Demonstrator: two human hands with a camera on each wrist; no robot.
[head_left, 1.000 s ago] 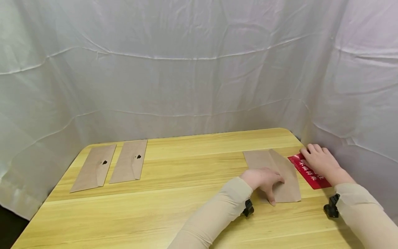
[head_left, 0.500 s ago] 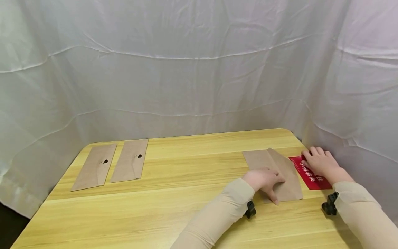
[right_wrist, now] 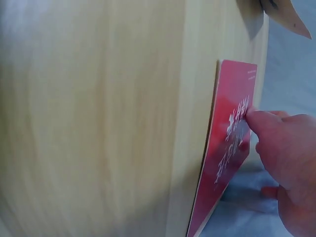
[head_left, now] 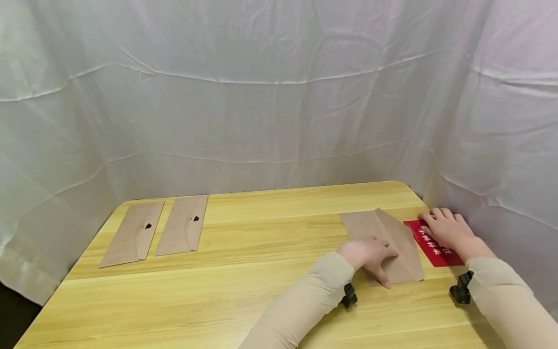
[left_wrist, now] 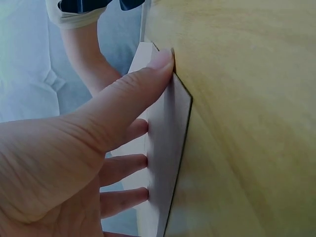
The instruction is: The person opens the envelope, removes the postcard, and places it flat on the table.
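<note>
In the head view a brown kraft envelope [head_left: 359, 225] lies on the right half of the table, its flap [head_left: 405, 242] unfolded toward the right. My left hand [head_left: 368, 253] rests on it with fingers spread. In the left wrist view the thumb lies by the envelope's [left_wrist: 170, 143] edge, while several fingertips touch its face. Right of the flap is a red card [head_left: 429, 248] with white Chinese characters. My right hand [head_left: 449, 230] covers its far right part. The right wrist view shows the thumb [right_wrist: 261, 121] on the card's edge, pinching it against fingers mostly hidden behind.
Two closed brown envelopes [head_left: 131, 237] [head_left: 178, 237], each with a black mark, lie side by side at the table's left rear. The wood-grain table [head_left: 261, 291] meets grey-white cloth [head_left: 261, 111] at the back and sides. Each wrist carries a small black camera [head_left: 461, 288].
The right hand and the red card shift by a very small amount, lately slightly to the left. The left hand stays in place on the envelope.
</note>
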